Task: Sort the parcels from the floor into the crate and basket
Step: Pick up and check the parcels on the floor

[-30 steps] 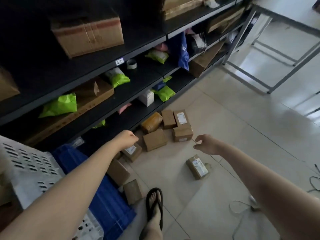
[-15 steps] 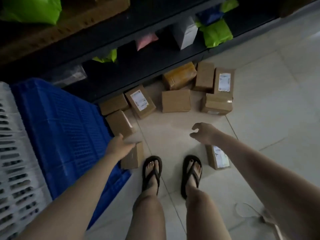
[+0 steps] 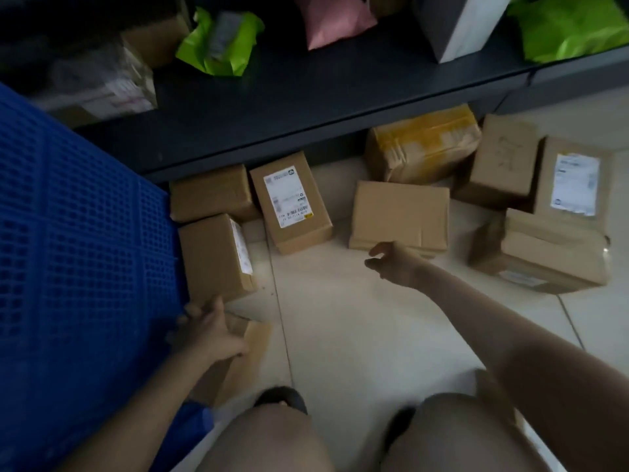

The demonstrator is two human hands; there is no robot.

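Nearest the knees, beside the left sandal, the left hand [image 3: 207, 335] lies over the near box [image 3: 253, 338]. Its fingers are bent over the edge on the crate side and its thumb lies across the top. Blur softens this, but it reads as a grip. The box sits on the floor [image 3: 340, 335], tight against the wall of the blue crate [image 3: 85, 267].

The step in hand looks like lifting this box into the crate. Because it is wedged against the wall, it would be best to get fingers and thumb on opposite faces and draw it slightly away. Then raise it straight up so no corner catches the lattice. It is small plain brown cardboard with no label showing, so one hand should manage it.

Further out, the right hand [image 3: 394, 264] hovers with its fingers apart and loosely curled, holding nothing. It is at the near edge of the plain box [image 3: 400, 212], and I cannot tell whether they touch. That box is wider and creased along its front, so it may need a broader grasp.

Left of it stands a labelled box [image 3: 289, 199], and two more boxes lie against the crate. Farthest back, a taped box [image 3: 422, 144] is tucked at the foot of the dark shelf [image 3: 306, 97], with others to its right. No basket is in view.
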